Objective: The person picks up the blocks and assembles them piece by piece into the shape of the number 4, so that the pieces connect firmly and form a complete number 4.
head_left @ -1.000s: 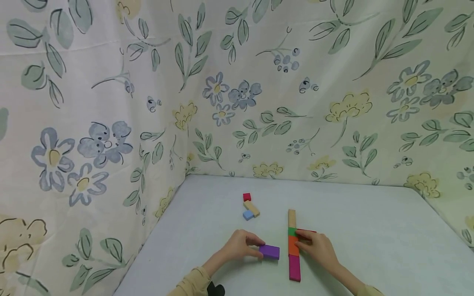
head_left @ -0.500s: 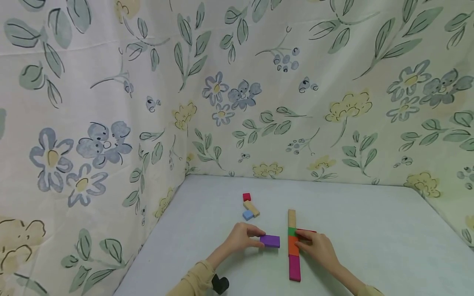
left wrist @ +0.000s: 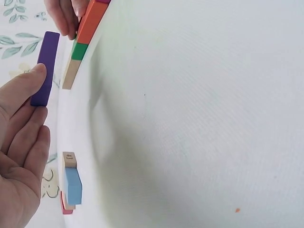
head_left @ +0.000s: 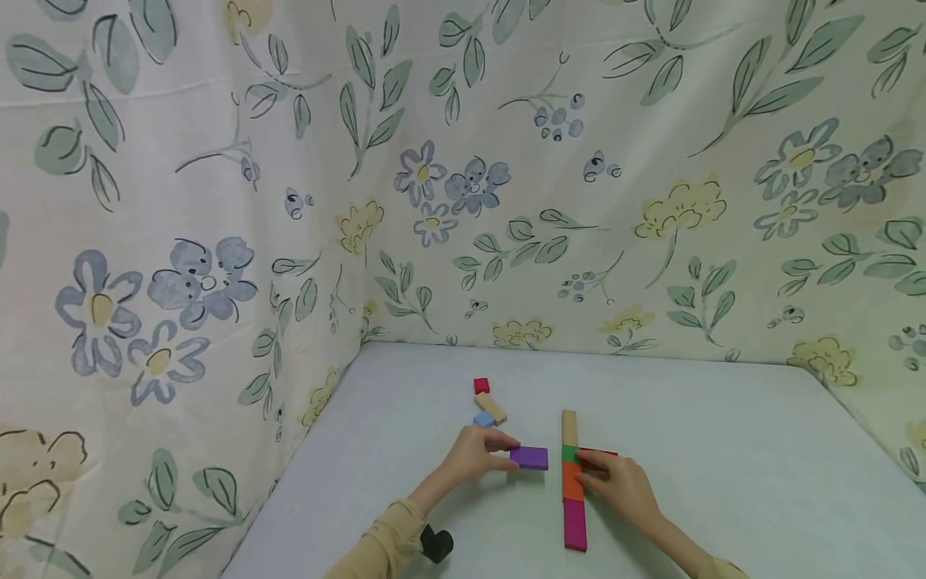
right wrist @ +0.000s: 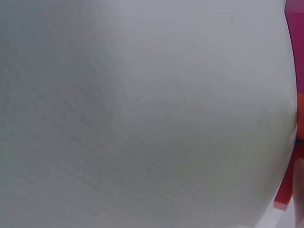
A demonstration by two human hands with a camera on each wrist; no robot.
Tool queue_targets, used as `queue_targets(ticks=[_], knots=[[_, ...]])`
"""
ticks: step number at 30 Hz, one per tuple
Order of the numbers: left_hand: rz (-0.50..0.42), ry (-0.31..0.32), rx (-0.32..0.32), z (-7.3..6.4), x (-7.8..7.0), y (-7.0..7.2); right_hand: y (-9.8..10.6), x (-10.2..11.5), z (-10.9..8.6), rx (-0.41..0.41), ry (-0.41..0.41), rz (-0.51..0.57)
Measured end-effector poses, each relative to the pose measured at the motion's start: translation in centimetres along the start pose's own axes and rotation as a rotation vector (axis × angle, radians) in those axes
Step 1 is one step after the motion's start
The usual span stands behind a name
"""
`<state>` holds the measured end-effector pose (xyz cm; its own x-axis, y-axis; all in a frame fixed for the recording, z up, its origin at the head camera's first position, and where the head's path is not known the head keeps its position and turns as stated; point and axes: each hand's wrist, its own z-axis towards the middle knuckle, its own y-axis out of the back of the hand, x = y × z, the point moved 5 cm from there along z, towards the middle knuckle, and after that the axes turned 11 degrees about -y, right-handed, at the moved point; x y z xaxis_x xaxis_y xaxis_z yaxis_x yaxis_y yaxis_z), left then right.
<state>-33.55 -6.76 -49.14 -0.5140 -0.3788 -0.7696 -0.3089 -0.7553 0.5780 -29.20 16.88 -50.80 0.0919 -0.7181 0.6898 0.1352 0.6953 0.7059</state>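
My left hand (head_left: 472, 454) pinches a purple block (head_left: 530, 458) at its left end, thumb on one side and fingers on the other. In the left wrist view the thumb lies across the purple block (left wrist: 46, 71). To its right runs a line of blocks: natural wood (head_left: 570, 427), green (head_left: 567, 453), orange (head_left: 572, 481) and magenta (head_left: 575, 524). My right hand (head_left: 624, 486) has its fingertips right at the green and orange blocks, holding a red block (head_left: 604, 452) that juts rightward from the line. The hand covers most of it; its end (right wrist: 283, 197) shows in the right wrist view.
Farther back on the white table (head_left: 723, 426) lie a small red block (head_left: 481, 385), a wooden block (head_left: 493, 408) and a light blue block (head_left: 484, 419). A black heart-shaped item (head_left: 437, 544) shows beside the left sleeve. Floral cloth (head_left: 550, 177) hangs behind and at the left.
My left hand has moved the purple block away from me, from beside the orange block to level with the green one. The right hand and the line of blocks have stayed put.
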Motion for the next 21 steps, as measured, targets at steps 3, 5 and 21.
queue_targets(ticks=[3, 5, 21], knots=[[0.004, 0.008, -0.003, 0.3, 0.1, 0.0, 0.0, -0.1, 0.0, 0.003, -0.008, 0.001], [0.004, 0.016, -0.005, 0.5, 0.1, 0.0, 0.0, -0.1, 0.0, 0.005, -0.010, 0.000], [0.026, 0.036, -0.026, 2.6, 0.0, -0.3, -0.1, -0.3, 0.1, 0.020, -0.034, -0.009]])
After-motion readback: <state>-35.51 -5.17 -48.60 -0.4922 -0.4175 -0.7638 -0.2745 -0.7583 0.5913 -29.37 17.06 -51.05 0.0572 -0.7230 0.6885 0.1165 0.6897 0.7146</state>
